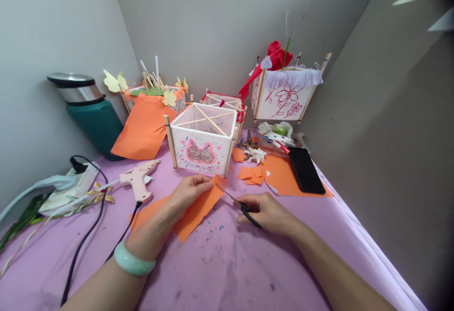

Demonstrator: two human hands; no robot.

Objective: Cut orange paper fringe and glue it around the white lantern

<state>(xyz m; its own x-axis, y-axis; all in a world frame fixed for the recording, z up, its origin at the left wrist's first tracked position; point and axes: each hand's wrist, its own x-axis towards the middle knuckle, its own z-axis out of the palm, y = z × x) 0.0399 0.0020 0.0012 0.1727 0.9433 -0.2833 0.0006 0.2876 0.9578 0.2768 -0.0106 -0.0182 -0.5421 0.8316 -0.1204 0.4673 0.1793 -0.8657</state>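
two hands: the left hand (189, 195) pinches orange paper (193, 218), the right hand (264, 214) grips black scissors (244, 209) at its ragged edge.

Front centre: left hand (189, 195) gripping a paper sheet (193, 214); right hand (264, 214) just right of it, holding scissors (241, 205).
Behind hands: lantern frame (202, 136), standing on table cover (227, 273).
Left of frame: glue gun (137, 181), lying on its side; flask (94, 124) farther back, against wall (60, 50).
Right of frame: paper offcuts (252, 175); phone (307, 170) beyond them, lying on second sheet (280, 178).
Rear right: second lantern (285, 95).
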